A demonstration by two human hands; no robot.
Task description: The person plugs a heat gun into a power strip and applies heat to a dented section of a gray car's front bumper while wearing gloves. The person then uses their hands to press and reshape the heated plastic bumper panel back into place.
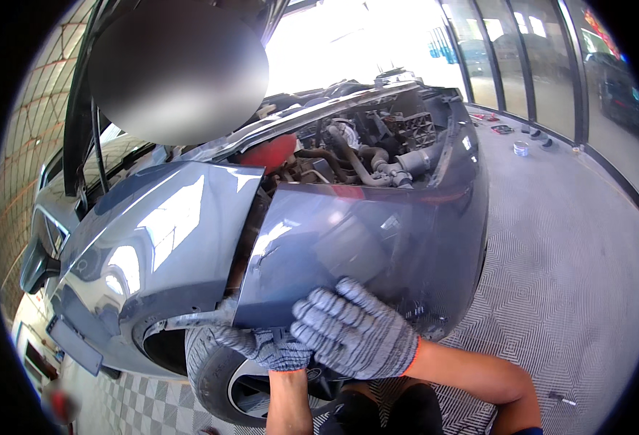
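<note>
A dark grey bumper cover [356, 250] spans the front corner of a car in front of me. My right hand [359, 335], in a grey knitted glove with an orange cuff, lies flat on its lower side with fingers stretched out. Just left of it, my left hand [279, 351], gloved alike, is at the bumper cover's wheel-arch edge. One finger or thumb points left; the other fingers are tucked behind the edge, which they seem to grip. A gap separates the bumper cover from the grey fender [167, 225]. Below my hands is the front wheel [214, 377].
Hoses and engine parts [367, 156] lie exposed under the raised hood [80, 130]. A blurred oval hides part of the upper left. Patterned floor mats [544, 290] extend right to glass panels [551, 72]. A small can [520, 148] and tools [502, 130] stand far right.
</note>
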